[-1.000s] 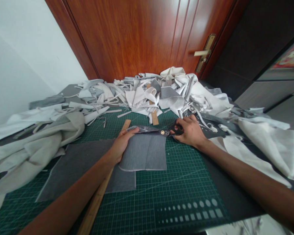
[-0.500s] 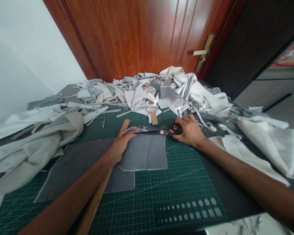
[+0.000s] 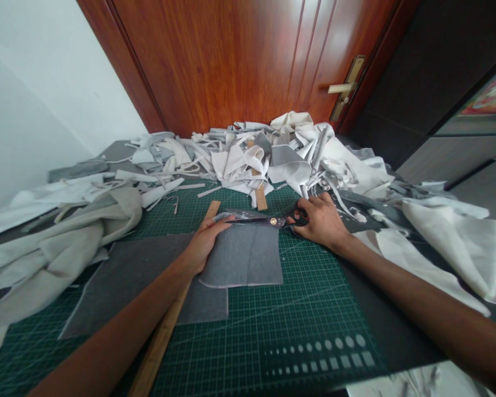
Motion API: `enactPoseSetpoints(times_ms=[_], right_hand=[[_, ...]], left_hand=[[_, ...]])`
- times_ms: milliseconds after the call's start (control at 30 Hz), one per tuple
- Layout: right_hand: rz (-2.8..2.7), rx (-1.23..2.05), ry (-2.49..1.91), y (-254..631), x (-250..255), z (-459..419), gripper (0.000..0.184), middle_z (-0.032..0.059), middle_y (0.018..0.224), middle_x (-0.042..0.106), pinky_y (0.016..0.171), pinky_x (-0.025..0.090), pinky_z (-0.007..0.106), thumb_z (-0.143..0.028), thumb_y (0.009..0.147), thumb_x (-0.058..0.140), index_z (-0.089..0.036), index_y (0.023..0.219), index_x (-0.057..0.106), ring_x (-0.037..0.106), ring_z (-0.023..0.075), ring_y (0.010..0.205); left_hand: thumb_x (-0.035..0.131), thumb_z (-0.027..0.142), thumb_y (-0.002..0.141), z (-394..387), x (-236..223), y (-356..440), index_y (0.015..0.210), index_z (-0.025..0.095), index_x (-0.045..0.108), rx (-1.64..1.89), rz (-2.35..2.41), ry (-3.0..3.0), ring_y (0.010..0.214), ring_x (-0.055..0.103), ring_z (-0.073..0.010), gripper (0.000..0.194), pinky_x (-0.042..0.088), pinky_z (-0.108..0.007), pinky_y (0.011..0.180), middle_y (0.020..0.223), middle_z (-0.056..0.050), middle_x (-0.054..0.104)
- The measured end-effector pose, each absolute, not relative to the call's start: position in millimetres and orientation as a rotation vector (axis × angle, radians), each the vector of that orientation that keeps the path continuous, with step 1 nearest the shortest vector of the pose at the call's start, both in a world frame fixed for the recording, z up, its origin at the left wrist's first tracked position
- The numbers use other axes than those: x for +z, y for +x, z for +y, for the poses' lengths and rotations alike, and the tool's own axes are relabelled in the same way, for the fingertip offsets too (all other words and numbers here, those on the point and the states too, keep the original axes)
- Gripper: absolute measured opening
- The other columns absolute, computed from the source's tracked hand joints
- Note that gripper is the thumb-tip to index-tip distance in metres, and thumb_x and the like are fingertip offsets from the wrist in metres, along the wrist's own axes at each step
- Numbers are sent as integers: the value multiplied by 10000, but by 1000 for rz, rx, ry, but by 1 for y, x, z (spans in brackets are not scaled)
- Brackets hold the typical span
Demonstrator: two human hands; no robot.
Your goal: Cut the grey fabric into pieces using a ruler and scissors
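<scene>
You are holding your right grip (image 3: 320, 220) closed on the black handles of a pair of fabric shears (image 3: 252, 218), whose blades are lying across the upper edge of a grey denim panel (image 3: 242, 256) near the middle of the cutting mat (image 3: 297, 325). Your left grip (image 3: 206, 242) is pressing open and flat on that panel, its fingertips (image 3: 222, 219) reaching the blade tips. Under the panel, a larger dark grey fabric sheet (image 3: 124, 281) is spreading toward the mat's left edge, and a wooden ruler (image 3: 161, 342) is running beneath your left forearm. As for progress, many offcuts are already heaping up in a white and grey pile (image 3: 248, 165) along the far edge of the desk, against a wooden door (image 3: 215, 60). The panel's squared edges appear cut, while the strip under the blades is not visibly severed. Loose beige cloth (image 3: 45, 259) is lying off the left side, white cloth (image 3: 450, 248) off the right. The mat's printed circles and squares (image 3: 318, 353) are showing, but no brand, label or readable writing is appearing anywhere.
</scene>
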State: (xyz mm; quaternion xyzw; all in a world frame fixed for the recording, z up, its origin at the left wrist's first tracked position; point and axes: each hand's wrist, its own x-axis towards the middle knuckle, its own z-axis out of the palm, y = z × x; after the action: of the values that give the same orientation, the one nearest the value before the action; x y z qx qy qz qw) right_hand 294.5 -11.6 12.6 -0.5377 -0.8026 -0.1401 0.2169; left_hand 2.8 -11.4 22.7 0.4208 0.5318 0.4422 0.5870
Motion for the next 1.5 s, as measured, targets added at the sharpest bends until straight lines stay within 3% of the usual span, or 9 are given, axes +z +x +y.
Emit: enactPoseSetpoints(times_ms=[367,833,1133,1333,1500], right_hand=[[-2236,-466,-1512,295,22,-14,268,56,699,622,825,322,401,-450,868,531,-204,874,637,513,238,710],[-2224,-468,-1514,296,24,-14,292,70,704,643,827,327,402,-445,886,507,-194,885,657,516,234,692],[-2240,-414,-1532,301,23,-14,286,42,639,641,828,352,424,-473,881,528,-226,825,661,479,209,592],[-2192,-222,-1549,299,11,-12,247,18,607,610,706,361,356,-459,829,618,-244,709,605,516,202,632],[-2087,9,-1627,298,1,-9,183,7,660,655,613,367,317,-408,780,654,-241,721,607,595,202,665]], left_hand=[[855,362,561,-10,18,-2,805,199,760,1037,1173,984,491,514,-118,308,344,-219,489,562,42,596],[889,366,508,-10,18,-1,780,199,752,1059,1143,979,551,563,-128,348,426,-223,536,640,25,666],[913,437,570,-14,23,0,732,192,715,962,1044,967,521,598,-139,355,459,-241,531,629,2,682],[922,454,575,-14,26,2,739,185,716,958,1049,920,522,609,-141,376,477,-246,530,643,-9,700],[904,452,610,-13,28,6,756,192,708,956,1097,891,557,643,-162,356,503,-259,554,660,-15,713]])
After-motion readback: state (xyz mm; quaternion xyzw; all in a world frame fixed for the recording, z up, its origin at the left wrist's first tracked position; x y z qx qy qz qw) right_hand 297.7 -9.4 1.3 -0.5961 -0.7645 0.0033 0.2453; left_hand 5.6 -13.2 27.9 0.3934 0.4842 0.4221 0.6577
